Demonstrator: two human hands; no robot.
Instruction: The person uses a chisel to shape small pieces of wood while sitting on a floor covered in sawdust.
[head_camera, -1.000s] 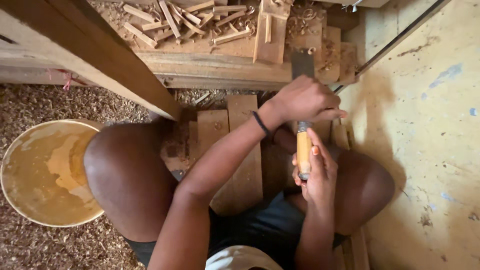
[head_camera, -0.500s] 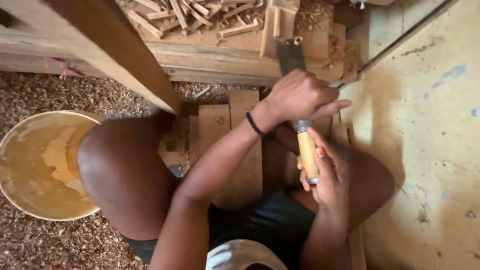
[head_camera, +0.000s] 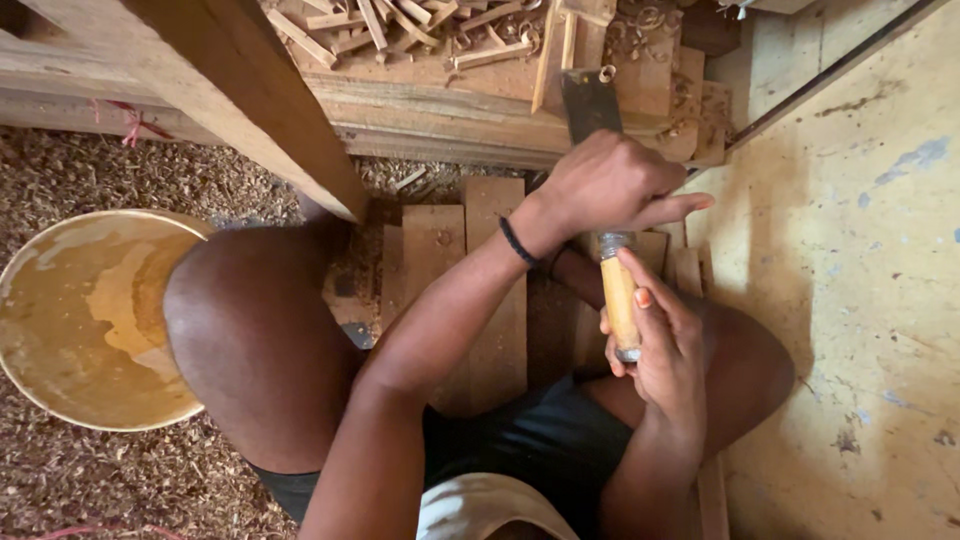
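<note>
Chisel: the chisel stands almost straight along the view, its wide flat blade pointing at the far workpiece and its yellow wooden handle pointing back toward the person's body.
Blade: dark metal, resting on the timber beam, just beside a thin upright strip of wood.
Left hand: the left hand wraps over the chisel where blade meets handle, fingers clamped round it, forefinger stretched out to the right; a dark band sits on the wrist.
Right hand: the right hand closes on the lower part of the handle, fingers curled about it and thumb laid along its side, palm near the butt end.
Beam: it runs left to right across the top of the view, with loose offcuts and curled shavings lying on it.
Slanted plank: a broad plank leans from the upper left down toward the left knee.
Boards: short flat boards lie on the floor between the knees, under the forearms.
Basin: a round yellowish basin sits at the left, touching the left knee, on sawdust.
Floor: bare worn yellow floor fills the right side.
</note>
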